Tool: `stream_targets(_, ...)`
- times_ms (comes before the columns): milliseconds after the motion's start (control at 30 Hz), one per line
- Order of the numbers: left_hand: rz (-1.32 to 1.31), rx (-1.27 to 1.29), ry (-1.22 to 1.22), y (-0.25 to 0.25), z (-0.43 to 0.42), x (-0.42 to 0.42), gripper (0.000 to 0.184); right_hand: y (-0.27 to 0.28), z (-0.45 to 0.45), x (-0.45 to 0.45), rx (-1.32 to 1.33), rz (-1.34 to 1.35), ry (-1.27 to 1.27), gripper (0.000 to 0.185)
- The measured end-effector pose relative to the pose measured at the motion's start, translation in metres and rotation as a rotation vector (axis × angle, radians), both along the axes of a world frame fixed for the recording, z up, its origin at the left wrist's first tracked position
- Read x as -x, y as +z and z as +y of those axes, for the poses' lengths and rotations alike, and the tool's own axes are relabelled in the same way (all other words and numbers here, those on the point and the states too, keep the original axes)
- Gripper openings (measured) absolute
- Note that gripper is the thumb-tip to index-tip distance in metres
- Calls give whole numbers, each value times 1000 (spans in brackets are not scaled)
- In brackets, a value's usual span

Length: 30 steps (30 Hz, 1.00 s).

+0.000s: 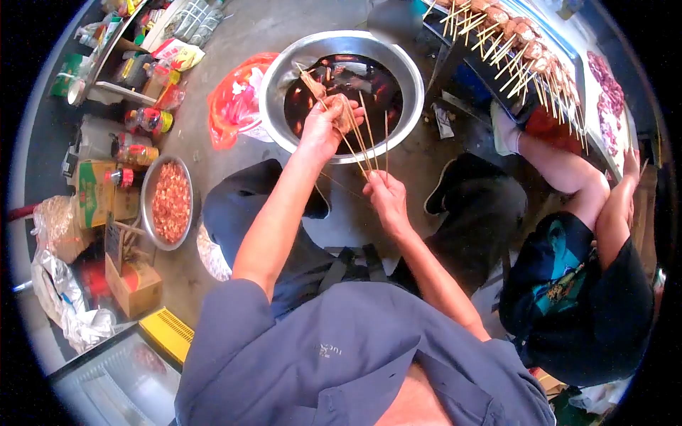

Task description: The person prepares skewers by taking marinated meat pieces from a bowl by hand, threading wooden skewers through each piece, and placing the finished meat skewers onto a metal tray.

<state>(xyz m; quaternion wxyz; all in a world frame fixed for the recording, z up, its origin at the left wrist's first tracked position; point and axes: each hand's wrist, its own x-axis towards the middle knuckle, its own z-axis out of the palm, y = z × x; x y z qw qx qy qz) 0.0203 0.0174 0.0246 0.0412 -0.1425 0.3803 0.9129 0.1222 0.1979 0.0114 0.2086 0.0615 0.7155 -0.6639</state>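
My left hand (pixel 324 133) is over the near left part of a large metal basin (pixel 414 92) of dark liquid (pixel 387 84). Its fingers are closed on a pale brown piece of food (pixel 345 113), perhaps meat; its exact kind is unclear. A similar piece (pixel 311 84) shows just beyond that hand, with a thin stick end at its tip. My right hand (pixel 387 202), nearer to me and outside the basin, pinches the lower ends of several thin bamboo skewers (pixel 366 142). They fan up toward the basin, some reaching the food at my left hand.
Loaded skewers (pixel 522 53) lie on a rack at the upper right, beside a tray of raw red meat (pixel 607 89). Another person (pixel 579 284) sits at right. A bowl of reddish pieces (pixel 172 202), bottles (pixel 149 121) and a red bag (pixel 238 103) stand at left.
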Motion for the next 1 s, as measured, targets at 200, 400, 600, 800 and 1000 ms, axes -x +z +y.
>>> stream_targets(200,13,-16,54,6,-12,5,14,8,10,-5,-3,84,-22,26)
stream_targets(400,-4,36,97,12,-13,3,17,-2,11,-11,50,121,-6,21)
stream_targets(600,7,37,96,12,-12,6,21,6,14,-10,55,58,-14,17)
stream_targets(800,20,8,126,8,-12,9,25,0,13,-8,81,-63,-40,15)
stream_targets(1000,44,-10,129,7,-10,11,23,6,16,-8,173,-137,-57,15)
